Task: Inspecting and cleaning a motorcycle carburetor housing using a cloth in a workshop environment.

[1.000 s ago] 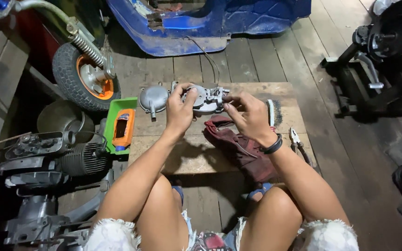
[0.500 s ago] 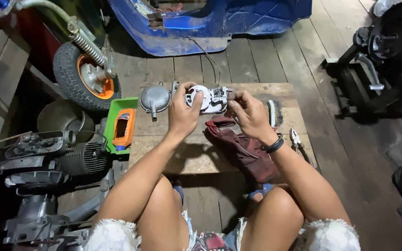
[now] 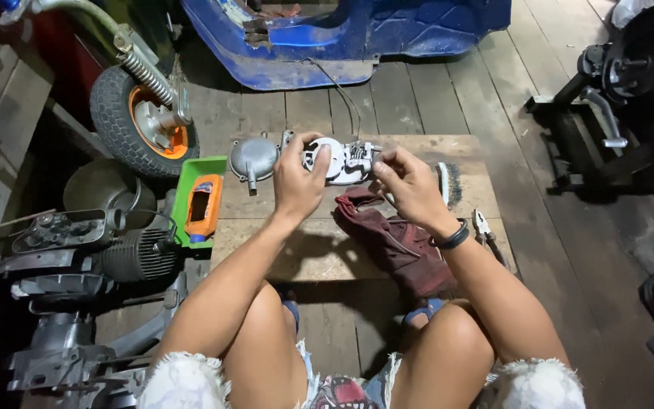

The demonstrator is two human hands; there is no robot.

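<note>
Both hands hold a small silver metal engine part [image 3: 342, 160] above a low wooden board [image 3: 319, 250]. My left hand [image 3: 298, 180] grips its left side, thumb over a round opening. At the part's right end, the fingers of my right hand [image 3: 409, 185] pinch it; a black band is on that wrist. A dark red rag [image 3: 399, 241] lies on the board under my right forearm. A round grey metal cover [image 3: 253, 157] rests just left of the held part.
A green tray with an orange object [image 3: 200, 203] sits at the board's left edge. Pliers [image 3: 484, 227] and a wire brush [image 3: 445, 182] lie at the right. A small wheel [image 3: 141, 121], a blue body shell [image 3: 342, 38] and engine parts [image 3: 77, 250] stand around on the plank floor.
The metal part has been lifted and turned slightly in both hands; my right fingers have moved up onto its right end.
</note>
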